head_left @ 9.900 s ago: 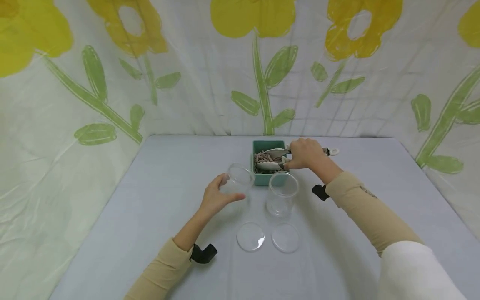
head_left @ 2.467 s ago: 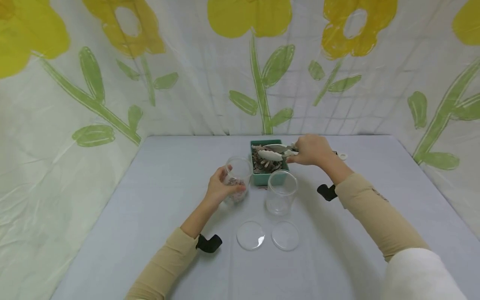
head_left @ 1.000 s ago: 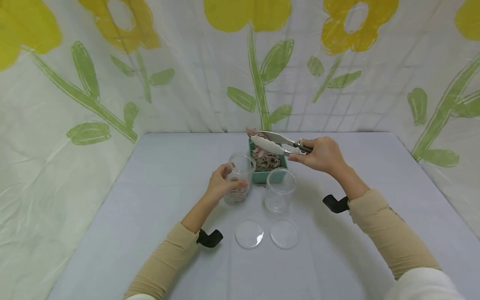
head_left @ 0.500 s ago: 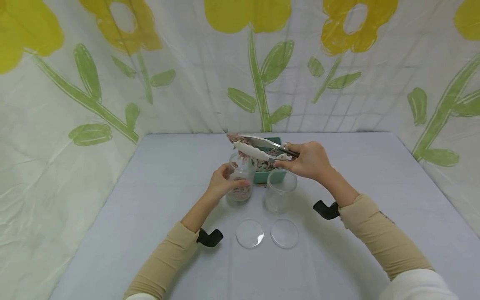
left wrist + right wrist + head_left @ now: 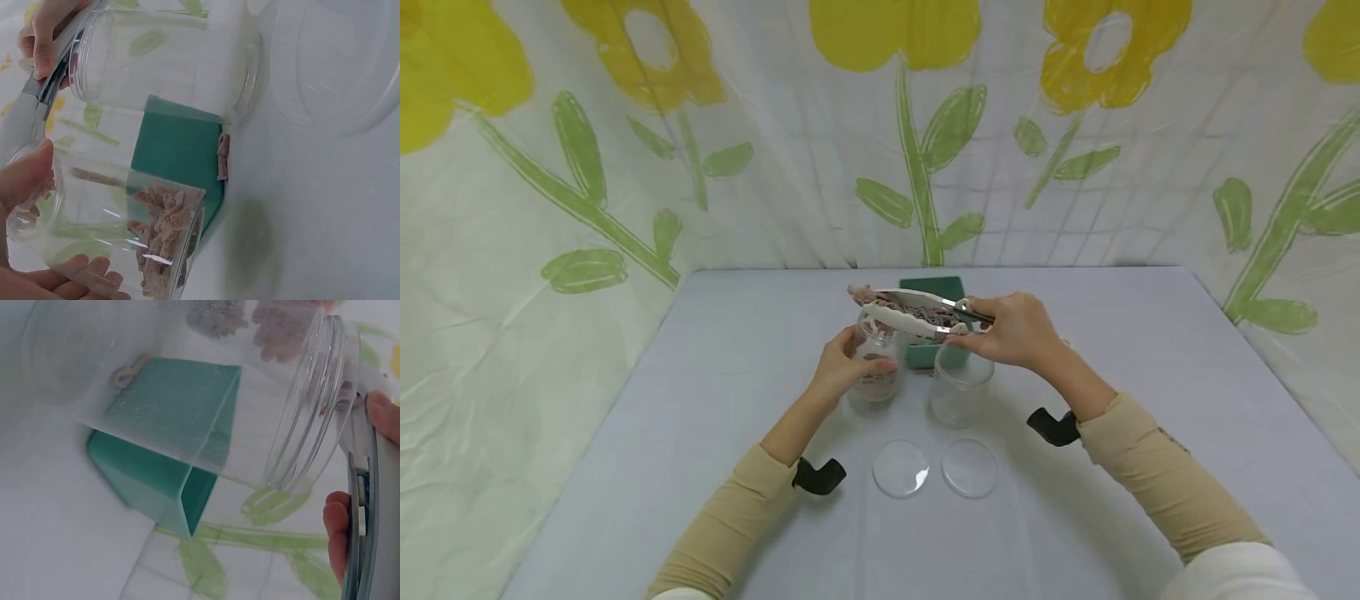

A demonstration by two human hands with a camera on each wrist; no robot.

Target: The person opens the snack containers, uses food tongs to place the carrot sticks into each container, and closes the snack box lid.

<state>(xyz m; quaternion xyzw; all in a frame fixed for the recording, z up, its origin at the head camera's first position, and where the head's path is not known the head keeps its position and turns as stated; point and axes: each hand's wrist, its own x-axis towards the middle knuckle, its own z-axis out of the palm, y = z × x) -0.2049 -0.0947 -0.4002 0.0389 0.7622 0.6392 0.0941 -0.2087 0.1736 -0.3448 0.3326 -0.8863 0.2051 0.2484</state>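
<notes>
My left hand (image 5: 833, 372) grips a clear jar (image 5: 880, 393) around its side, thumb on the near wall. Brownish strips (image 5: 165, 228) are heaped at the jar's bottom. In my right hand (image 5: 1017, 332) are white-headed tongs (image 5: 898, 321), their heads pinching a clump of strips (image 5: 862, 295) right at the jar's mouth. Some strips hang inside the neck in the left wrist view. Behind stands a green box (image 5: 922, 357) with more strips, partly hidden by the tongs. A second clear jar (image 5: 957, 404), with no strips in it, stands below my right hand.
Two clear round lids (image 5: 901, 468) lie side by side on the table in front of the jars. One loose strip (image 5: 223, 156) lies on the table by the green box's front. A flower-printed curtain (image 5: 775, 208) rises behind the table's far edge.
The tongs lifted a clump from the green box, then moved left and down to the left-hand jar's mouth. That jar held no strips in the oldest frame and stands more upright now.
</notes>
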